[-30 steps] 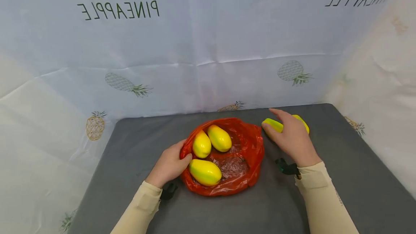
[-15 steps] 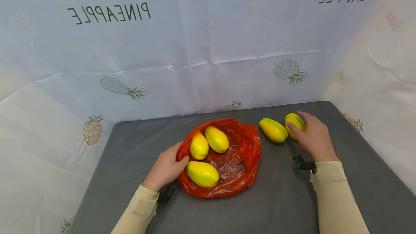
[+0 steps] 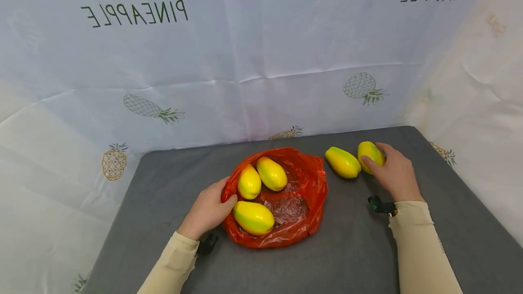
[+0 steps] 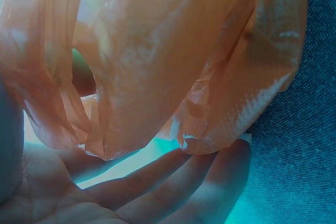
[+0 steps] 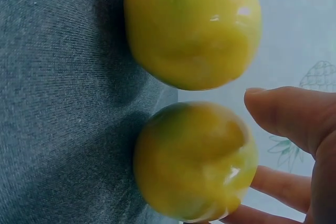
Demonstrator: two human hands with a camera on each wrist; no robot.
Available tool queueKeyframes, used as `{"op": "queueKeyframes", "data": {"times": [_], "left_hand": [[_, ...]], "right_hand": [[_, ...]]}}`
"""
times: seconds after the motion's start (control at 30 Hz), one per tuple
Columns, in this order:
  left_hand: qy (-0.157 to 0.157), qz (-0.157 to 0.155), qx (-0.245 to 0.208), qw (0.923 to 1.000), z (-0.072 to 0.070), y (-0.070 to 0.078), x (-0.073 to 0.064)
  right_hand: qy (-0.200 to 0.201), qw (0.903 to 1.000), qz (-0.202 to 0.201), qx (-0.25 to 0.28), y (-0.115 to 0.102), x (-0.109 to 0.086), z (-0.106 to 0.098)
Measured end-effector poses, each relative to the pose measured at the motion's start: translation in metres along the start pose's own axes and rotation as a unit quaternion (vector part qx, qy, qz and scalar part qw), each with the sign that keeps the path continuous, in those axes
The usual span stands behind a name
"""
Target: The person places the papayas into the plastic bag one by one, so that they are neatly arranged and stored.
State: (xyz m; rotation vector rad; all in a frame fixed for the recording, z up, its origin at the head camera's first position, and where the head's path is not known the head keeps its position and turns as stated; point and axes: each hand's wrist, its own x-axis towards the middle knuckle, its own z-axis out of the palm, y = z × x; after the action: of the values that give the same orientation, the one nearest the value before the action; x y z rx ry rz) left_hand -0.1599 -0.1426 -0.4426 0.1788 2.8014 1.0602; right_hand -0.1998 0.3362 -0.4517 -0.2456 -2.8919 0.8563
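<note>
My left hand [image 3: 209,210] holds the left rim of a red plastic bag [image 3: 304,228], thumb over the edge and fingers along the outside. In the left wrist view, the thin bag [image 4: 147,66] spreads above the fingers [image 4: 173,192]. Inside the wide mouth lie a front papaya [image 3: 254,218], a left papaya [image 3: 249,182] and a back papaya [image 3: 272,174], all yellow-green. My right hand [image 3: 395,170] is spread around the right side of another papaya [image 3: 369,155] on the table; in the right wrist view its thumb [image 5: 283,111] stands off the fruit [image 5: 194,161], fingers behind it.
One more papaya [image 3: 343,162] lies on the dark grey table [image 3: 171,171], between the bag and the papaya by my right hand. Behind the table hangs a white curtain [image 3: 261,35] printed with pineapples, and it continues along both sides.
My right hand has moved right, from over the two loose papayas to the right one's far side, uncovering both. It has stayed there over the last half second. The left hand keeps the bag's rim.
</note>
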Motion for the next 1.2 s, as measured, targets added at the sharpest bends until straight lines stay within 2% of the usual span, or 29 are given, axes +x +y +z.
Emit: {"op": "queueKeyframes", "data": {"times": [0.53,1.2], "left_hand": [[0.0,-0.004,0.003,1.0,-0.0004,0.0016,0.0004],[0.0,-0.009,0.005,1.0,-0.0009,0.001,0.0014]], "right_hand": [[-0.012,0.9997,0.018,0.009,0.004,-0.0013,0.0052],[-0.014,0.9997,0.022,0.0,0.0032,0.0024,0.007]]}}
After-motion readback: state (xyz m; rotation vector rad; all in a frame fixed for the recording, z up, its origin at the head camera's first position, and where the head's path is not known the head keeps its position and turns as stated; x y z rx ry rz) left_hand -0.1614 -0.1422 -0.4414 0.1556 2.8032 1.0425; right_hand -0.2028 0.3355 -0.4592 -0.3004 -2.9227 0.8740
